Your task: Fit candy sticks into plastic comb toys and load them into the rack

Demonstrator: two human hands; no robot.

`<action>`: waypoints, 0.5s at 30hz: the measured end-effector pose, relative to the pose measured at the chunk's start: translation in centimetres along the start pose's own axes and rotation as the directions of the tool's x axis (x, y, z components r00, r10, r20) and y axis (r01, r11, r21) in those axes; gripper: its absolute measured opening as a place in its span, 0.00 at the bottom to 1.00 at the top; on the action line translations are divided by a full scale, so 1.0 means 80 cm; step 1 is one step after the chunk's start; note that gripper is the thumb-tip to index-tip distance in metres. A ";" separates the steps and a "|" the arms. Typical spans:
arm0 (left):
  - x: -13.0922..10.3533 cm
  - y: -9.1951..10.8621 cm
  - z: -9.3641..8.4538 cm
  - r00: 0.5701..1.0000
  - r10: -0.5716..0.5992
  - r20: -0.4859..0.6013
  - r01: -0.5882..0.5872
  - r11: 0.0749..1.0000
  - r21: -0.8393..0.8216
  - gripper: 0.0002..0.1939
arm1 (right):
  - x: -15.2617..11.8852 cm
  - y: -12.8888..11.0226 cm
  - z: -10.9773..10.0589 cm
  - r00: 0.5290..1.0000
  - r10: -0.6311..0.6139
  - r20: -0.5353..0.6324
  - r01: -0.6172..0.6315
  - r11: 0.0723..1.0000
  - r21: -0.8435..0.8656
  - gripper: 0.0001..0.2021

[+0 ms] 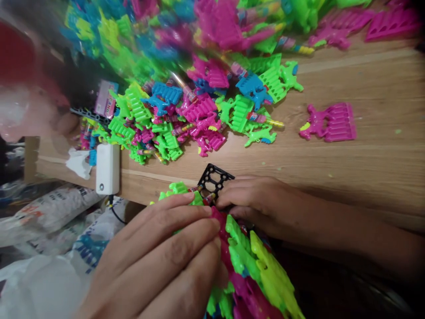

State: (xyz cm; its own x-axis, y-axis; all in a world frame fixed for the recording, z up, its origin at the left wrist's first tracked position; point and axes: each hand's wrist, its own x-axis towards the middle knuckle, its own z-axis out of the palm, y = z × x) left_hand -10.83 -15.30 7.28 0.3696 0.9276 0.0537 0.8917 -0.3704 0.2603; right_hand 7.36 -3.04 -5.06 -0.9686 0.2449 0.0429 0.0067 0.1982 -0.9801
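Note:
My left hand (pixel 166 252) reaches in from the lower left, its fingers pressed together over a bunch of bright plastic animal-shaped toys (pixel 244 252) in green, pink and yellow. Beyond its fingertips a black plastic rack (pixel 215 175) with round holes sticks out at the table's near edge. Small candy tubes (pixel 210 199) lie against the rack. My right hand (pixel 252 199) comes from the right with curled fingers at the rack's lower right corner. What its fingertips pinch, if anything, is hidden. The lower part of the rack is covered by the toys and my hands.
A big pile of similar toys (pixel 199 110) and candy tubes covers the table's far left, partly under clear plastic. One pink toy (pixel 338 122) lies apart on the wooden table (pixel 381 177). A white box-shaped device (pixel 108 170) with a cable stands left. Plastic bags (pixel 49 212) lie below.

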 end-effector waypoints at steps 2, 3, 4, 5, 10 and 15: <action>0.001 0.006 0.000 0.999 -0.031 -0.034 0.032 0.999 0.033 0.08 | 0.000 -0.002 0.000 1.000 0.005 0.001 -0.005 1.000 -0.002 0.09; 0.001 0.007 -0.001 0.999 -0.036 -0.036 0.037 0.998 0.050 0.08 | 0.001 -0.003 -0.001 1.000 0.010 0.000 -0.010 1.000 -0.005 0.08; 0.000 0.008 -0.001 0.999 -0.030 -0.024 0.031 0.998 0.062 0.09 | 0.001 -0.004 -0.001 1.000 0.017 0.001 -0.017 1.000 -0.006 0.08; 0.000 0.007 -0.002 1.000 -0.014 -0.001 0.014 0.998 0.069 0.09 | 0.001 -0.005 -0.001 1.000 0.020 0.002 -0.020 1.000 -0.006 0.08; -0.001 -0.004 -0.008 0.988 0.122 0.094 -0.129 0.988 0.079 0.14 | 0.000 -0.010 -0.002 0.999 0.040 -0.027 -0.040 0.999 0.018 0.10; 0.000 -0.002 -0.012 0.981 0.177 0.075 -0.188 0.964 0.188 0.13 | -0.001 -0.011 -0.002 0.999 0.019 -0.038 -0.017 0.999 0.033 0.14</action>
State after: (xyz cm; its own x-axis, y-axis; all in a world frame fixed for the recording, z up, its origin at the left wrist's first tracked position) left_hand -11.20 -15.20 8.20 0.5404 0.8410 0.0263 0.8389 -0.5409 0.0600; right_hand 7.48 -3.10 -4.20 -0.9581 0.2845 0.0321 0.0153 0.1629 -0.9865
